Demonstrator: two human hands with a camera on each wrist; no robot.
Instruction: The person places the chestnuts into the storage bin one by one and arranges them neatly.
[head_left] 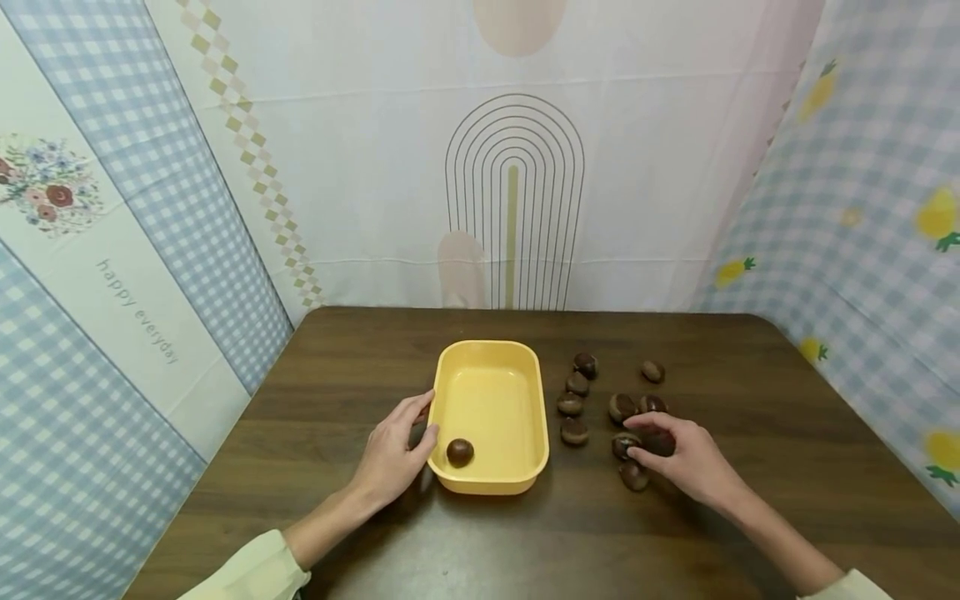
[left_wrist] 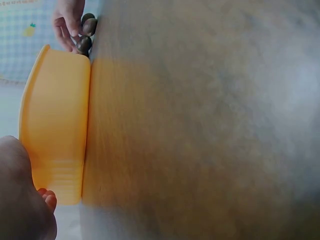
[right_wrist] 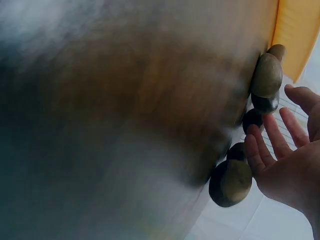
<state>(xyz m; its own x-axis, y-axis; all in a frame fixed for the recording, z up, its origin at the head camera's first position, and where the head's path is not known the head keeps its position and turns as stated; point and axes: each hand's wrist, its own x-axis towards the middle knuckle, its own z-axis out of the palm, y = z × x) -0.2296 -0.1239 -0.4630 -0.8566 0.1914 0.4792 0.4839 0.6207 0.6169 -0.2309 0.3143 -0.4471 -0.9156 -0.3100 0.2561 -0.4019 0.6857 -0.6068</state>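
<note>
In the head view a yellow rectangular container (head_left: pixel 491 486) stands on the table with one chestnut (head_left: pixel 460 452) in its near left corner. My left hand (head_left: pixel 393 450) holds the container's left side, thumb at the rim and fingers along the outer wall. To the right, my right hand (head_left: pixel 686 458) reaches over a chestnut (head_left: pixel 624 446), with thumb and forefinger parted beside it. Fingers spread apart show in the right wrist view, near a dark chestnut (right_wrist: pixel 265 102); whether they touch it I cannot tell. Another chestnut (head_left: pixel 633 477) lies just nearer.
Several chestnuts form a rough column right of the container, among them one chestnut (head_left: pixel 574 432). Farther back lies a single chestnut (head_left: pixel 652 371). The brown wooden table (head_left: pixel 360 350) meets a patterned cloth backdrop (head_left: pixel 375 183) behind, with checked cloth at both sides.
</note>
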